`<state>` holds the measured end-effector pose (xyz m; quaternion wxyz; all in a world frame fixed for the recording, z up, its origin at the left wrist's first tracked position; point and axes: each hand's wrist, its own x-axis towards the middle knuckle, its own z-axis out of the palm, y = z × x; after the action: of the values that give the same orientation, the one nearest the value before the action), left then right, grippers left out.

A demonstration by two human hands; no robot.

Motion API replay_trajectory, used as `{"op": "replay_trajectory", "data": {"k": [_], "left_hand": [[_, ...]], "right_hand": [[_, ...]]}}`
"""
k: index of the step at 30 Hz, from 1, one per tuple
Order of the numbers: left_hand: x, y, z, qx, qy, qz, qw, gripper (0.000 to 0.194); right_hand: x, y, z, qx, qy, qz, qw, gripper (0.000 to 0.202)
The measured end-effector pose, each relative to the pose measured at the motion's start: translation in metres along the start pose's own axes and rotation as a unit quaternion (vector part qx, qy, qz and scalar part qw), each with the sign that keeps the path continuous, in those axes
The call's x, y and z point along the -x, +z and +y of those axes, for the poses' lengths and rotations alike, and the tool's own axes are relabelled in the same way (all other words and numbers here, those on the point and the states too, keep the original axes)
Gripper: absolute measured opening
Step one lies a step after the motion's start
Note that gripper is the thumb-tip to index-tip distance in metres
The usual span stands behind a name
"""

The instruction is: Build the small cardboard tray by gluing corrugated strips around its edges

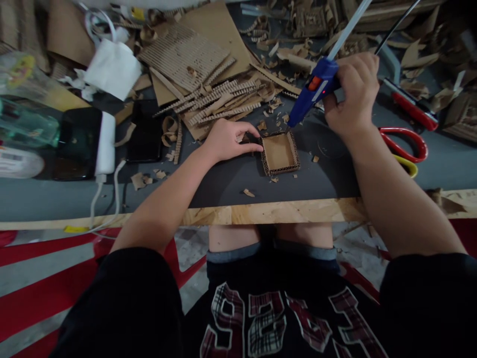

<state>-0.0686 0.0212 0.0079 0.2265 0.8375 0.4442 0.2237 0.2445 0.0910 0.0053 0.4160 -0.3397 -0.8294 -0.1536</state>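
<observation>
A small square cardboard tray (280, 152) with low corrugated walls lies on the dark grey table (231, 184). Thumb and fingertips of my left hand (231, 139) pinch the tray's left wall near its upper left corner. In my right hand (352, 92) is a blue glue gun (313, 92) with a lit red light and a clear glue stick out of its back. Its nozzle points down at the tray's upper right part, close to the top wall; whether it touches cannot be made out.
Corrugated strips (223, 99) and cardboard sheets (186, 52) are piled behind the tray. Red scissors (421, 144) and a red-handled cutter (415, 107) lie at right. Left are a phone (144, 134), a white power bank (106, 144) with cable, and a paper roll (114, 67).
</observation>
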Motion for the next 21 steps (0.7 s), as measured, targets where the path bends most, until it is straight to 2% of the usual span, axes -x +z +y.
{"op": "replay_trajectory", "data": {"k": [6,13,18,21], "left_hand": [[0.001,0.001,0.0,0.003,0.01,0.008,1.0,0.04],[0.0,0.002,-0.002,-0.01,0.012,0.006,1.0,0.046],[0.0,0.002,-0.002,-0.008,0.013,0.006,1.0,0.047],[0.0,0.002,-0.002,-0.004,0.015,0.006,1.0,0.048]], "right_hand": [[-0.002,-0.006,-0.006,0.001,0.001,-0.011,1.0,0.024],[-0.003,-0.001,-0.012,0.004,0.051,0.009,0.999,0.031],[-0.001,0.008,-0.023,-0.02,0.06,-0.069,0.996,0.03],[0.001,0.011,-0.023,-0.024,0.057,-0.073,0.995,0.027]]}}
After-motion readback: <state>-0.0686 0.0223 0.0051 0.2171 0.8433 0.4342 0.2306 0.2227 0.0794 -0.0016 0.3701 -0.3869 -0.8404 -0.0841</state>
